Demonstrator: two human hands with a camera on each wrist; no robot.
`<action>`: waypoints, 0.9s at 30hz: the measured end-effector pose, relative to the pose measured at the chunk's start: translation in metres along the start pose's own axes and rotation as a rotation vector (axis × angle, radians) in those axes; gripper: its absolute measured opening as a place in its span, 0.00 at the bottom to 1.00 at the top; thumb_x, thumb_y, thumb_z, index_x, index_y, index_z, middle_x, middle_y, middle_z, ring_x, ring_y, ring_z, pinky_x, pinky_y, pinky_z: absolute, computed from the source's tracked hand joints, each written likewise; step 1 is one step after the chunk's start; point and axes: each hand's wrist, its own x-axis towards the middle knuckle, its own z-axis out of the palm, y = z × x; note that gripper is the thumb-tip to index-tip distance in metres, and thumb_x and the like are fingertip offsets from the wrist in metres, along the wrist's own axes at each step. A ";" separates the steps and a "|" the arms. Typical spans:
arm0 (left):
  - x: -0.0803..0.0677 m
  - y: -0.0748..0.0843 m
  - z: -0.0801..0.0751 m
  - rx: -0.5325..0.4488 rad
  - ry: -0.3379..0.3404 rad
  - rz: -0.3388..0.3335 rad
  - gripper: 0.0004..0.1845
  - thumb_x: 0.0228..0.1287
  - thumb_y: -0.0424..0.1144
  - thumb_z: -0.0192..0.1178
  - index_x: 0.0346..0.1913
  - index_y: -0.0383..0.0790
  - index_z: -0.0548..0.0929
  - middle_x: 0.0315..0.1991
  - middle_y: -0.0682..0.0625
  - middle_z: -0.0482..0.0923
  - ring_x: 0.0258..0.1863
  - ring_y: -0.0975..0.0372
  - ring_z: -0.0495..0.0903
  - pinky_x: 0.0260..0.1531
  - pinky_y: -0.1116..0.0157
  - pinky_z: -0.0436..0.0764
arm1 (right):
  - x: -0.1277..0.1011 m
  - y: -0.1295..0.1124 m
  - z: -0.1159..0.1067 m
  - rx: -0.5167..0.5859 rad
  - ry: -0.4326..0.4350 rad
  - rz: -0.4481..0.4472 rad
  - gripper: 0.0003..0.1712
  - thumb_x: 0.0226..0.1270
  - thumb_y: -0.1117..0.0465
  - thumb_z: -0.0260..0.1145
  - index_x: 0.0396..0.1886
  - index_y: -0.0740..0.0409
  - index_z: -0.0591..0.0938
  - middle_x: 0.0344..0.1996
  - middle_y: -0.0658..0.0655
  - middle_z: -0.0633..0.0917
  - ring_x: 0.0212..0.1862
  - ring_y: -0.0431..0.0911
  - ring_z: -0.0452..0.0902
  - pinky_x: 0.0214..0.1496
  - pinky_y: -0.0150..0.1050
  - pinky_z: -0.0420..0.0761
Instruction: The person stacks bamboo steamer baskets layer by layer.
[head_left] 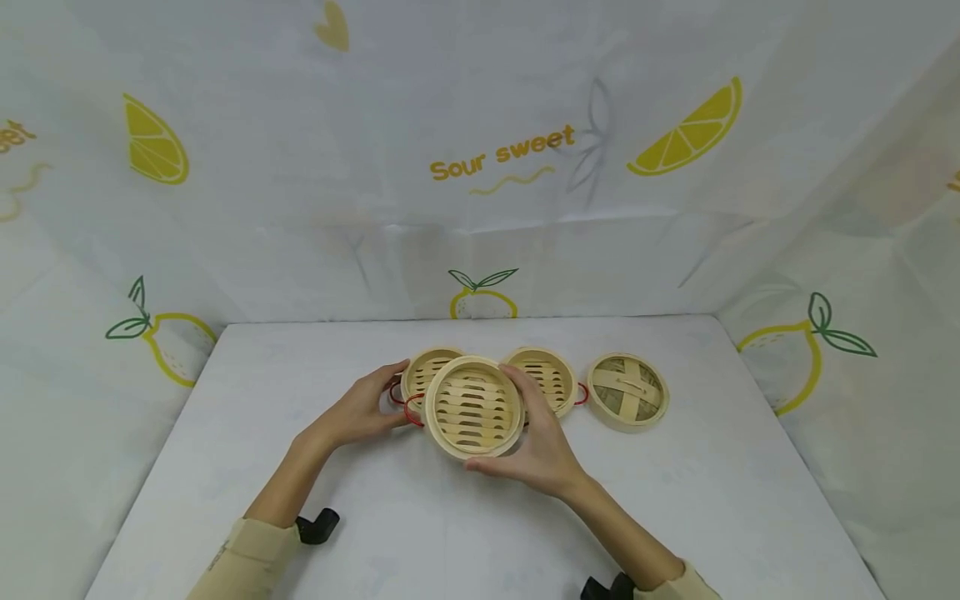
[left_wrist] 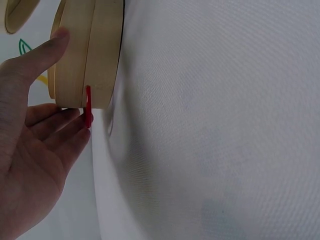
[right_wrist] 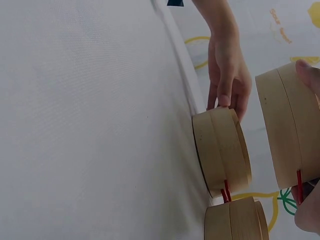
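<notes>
My right hand holds a small round bamboo steamer basket above the table, its slatted inside tilted toward me. Fingers lie along its right side and the thumb is at its lower edge. My left hand grips a second steamer basket that stands on the table, partly hidden behind the raised one. In the left wrist view, the thumb presses that basket's wall while the fingers reach round by its red handle. A third basket stands to the right, partly covered by my right hand.
A round steamer lid with crossed bamboo strips lies right of the third basket. White cloth covers the table. Behind it hangs a white sheet with lemon prints, rising from the table's back edge.
</notes>
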 end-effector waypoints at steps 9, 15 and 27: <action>0.000 0.002 -0.001 -0.005 -0.013 -0.004 0.49 0.65 0.43 0.78 0.82 0.28 0.64 0.79 0.32 0.71 0.77 0.40 0.75 0.77 0.40 0.79 | 0.006 0.000 0.005 -0.024 0.008 -0.004 0.76 0.35 0.46 0.95 0.85 0.45 0.63 0.80 0.55 0.72 0.81 0.57 0.68 0.83 0.67 0.72; 0.001 0.002 -0.001 -0.002 -0.007 -0.007 0.49 0.66 0.44 0.78 0.82 0.29 0.65 0.79 0.34 0.72 0.77 0.41 0.75 0.78 0.40 0.78 | 0.010 0.001 0.009 -0.022 0.005 0.032 0.76 0.35 0.46 0.95 0.85 0.45 0.63 0.80 0.56 0.71 0.82 0.57 0.67 0.85 0.66 0.71; 0.000 0.002 -0.001 0.012 -0.002 -0.006 0.49 0.66 0.45 0.78 0.82 0.29 0.65 0.79 0.34 0.72 0.79 0.40 0.73 0.79 0.39 0.75 | 0.017 0.005 0.017 -0.007 0.007 0.041 0.74 0.36 0.44 0.95 0.84 0.48 0.64 0.78 0.56 0.73 0.80 0.55 0.70 0.84 0.64 0.73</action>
